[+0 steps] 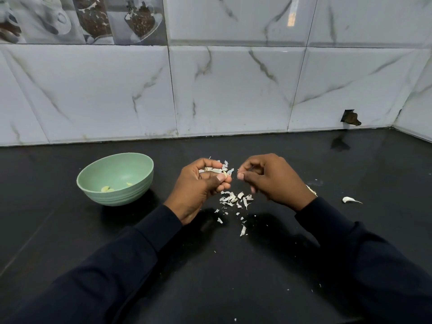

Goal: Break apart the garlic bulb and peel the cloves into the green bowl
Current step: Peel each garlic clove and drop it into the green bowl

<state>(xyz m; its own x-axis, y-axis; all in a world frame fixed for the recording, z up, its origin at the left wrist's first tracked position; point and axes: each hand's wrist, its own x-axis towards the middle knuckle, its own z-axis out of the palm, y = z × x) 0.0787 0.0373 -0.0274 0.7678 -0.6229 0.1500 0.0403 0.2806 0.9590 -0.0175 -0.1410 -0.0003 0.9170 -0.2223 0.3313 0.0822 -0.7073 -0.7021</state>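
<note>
My left hand [201,185] holds a garlic clove [218,172] between curled fingers and thumb above the black counter. Its papery skin is partly loose. My right hand [268,178] hovers just right of it, fingers curled with thumb and forefinger pinched; whether a scrap of skin is between them I cannot tell. The green bowl [138,160] stands to the left of my left hand with a few peeled cloves [106,188] on its bottom. A heap of peeled skin [233,198] lies on the counter below both hands.
An unpeeled clove [349,199] lies on the counter right of my right wrist, and another bit of garlic [312,190] peeks out behind that wrist. A tiled wall [233,90] closes the back and right side. A hole [350,117] breaks the tile at far right.
</note>
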